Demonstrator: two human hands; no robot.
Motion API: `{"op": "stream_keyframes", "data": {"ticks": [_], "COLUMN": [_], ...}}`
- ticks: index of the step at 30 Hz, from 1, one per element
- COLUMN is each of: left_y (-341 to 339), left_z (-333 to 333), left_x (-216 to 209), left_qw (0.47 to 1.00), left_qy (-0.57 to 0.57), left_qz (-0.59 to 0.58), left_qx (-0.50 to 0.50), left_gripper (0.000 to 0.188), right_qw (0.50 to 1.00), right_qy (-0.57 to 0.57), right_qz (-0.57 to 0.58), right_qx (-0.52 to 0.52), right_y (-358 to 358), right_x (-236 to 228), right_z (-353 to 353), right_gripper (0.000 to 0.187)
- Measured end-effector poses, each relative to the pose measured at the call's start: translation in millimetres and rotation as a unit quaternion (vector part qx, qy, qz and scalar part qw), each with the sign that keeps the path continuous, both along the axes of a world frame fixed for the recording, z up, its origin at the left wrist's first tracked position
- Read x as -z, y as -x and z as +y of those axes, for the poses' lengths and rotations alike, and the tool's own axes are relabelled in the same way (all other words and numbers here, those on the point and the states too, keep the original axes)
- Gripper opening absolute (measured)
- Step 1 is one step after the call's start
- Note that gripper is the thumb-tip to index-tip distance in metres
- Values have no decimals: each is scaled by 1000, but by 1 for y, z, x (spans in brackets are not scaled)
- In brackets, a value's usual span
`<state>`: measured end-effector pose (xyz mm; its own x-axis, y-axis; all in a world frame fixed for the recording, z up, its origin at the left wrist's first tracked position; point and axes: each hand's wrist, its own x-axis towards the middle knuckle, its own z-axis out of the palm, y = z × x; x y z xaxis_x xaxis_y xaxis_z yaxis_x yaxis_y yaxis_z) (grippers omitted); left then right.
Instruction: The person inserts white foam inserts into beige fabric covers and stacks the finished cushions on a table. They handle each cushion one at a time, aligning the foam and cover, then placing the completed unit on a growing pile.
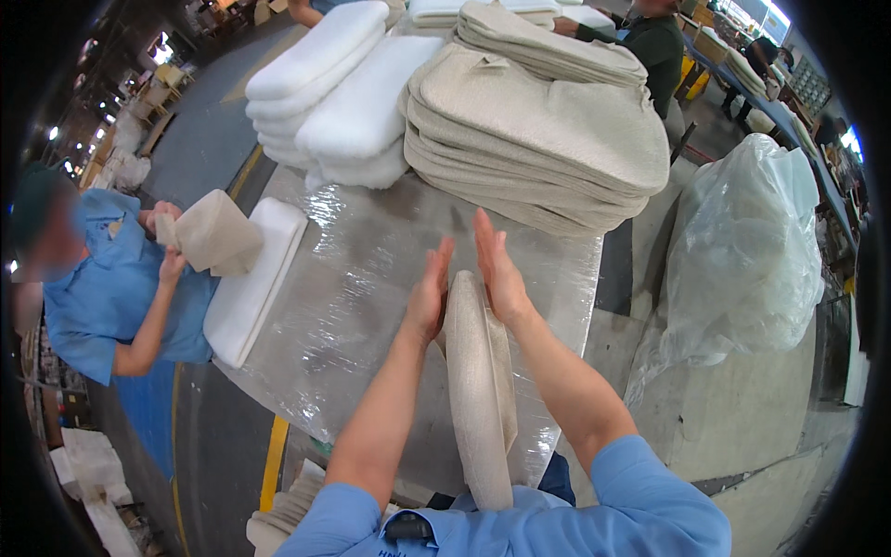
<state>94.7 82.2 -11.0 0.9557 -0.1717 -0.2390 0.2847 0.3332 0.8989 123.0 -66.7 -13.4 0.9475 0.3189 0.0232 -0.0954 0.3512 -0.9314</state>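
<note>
A beige fabric-covered cushion [473, 399] stands on its long edge in front of me, its near end against my body and a loose flap of cloth along its right side. My left hand [432, 292] lies flat along the cushion's far left side, with the fingers stretched forward. On the other side, my right hand [497, 269] is held palm inward, fingers straight, close to the cushion's far right end. Neither hand wraps round it. Beyond my fingertips lies a tall pile of beige fabric covers [548, 130].
The table [362, 288] is wrapped in shiny clear film. White padding slabs [320, 56] are piled at the far left. At left a co-worker [139, 278] handles a beige cover [221, 234] above a white slab [255, 283]. A big translucent plastic bag [742, 251] stands right.
</note>
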Motion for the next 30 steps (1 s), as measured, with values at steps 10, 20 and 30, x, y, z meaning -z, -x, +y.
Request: {"op": "stream_keyframes", "data": {"ticks": [10, 20, 30], "left_y": [-43, -58, -65], "left_z": [2, -7, -22], "left_x": [9, 11, -2], "left_qw": [996, 998, 994], "left_qy": [26, -6, -38], "left_qz": [-60, -57, -14], "left_qx": [64, 39, 103], "left_gripper": [89, 88, 89], "right_qw": [997, 993, 989], "right_qy": [58, 112, 10], "right_qz": [29, -35, -49], "right_qx": [-38, 26, 136], "right_y": [-22, -29, 0], "right_x": [-2, 10, 4], "right_z": [22, 37, 48], "right_gripper": [90, 89, 90]}}
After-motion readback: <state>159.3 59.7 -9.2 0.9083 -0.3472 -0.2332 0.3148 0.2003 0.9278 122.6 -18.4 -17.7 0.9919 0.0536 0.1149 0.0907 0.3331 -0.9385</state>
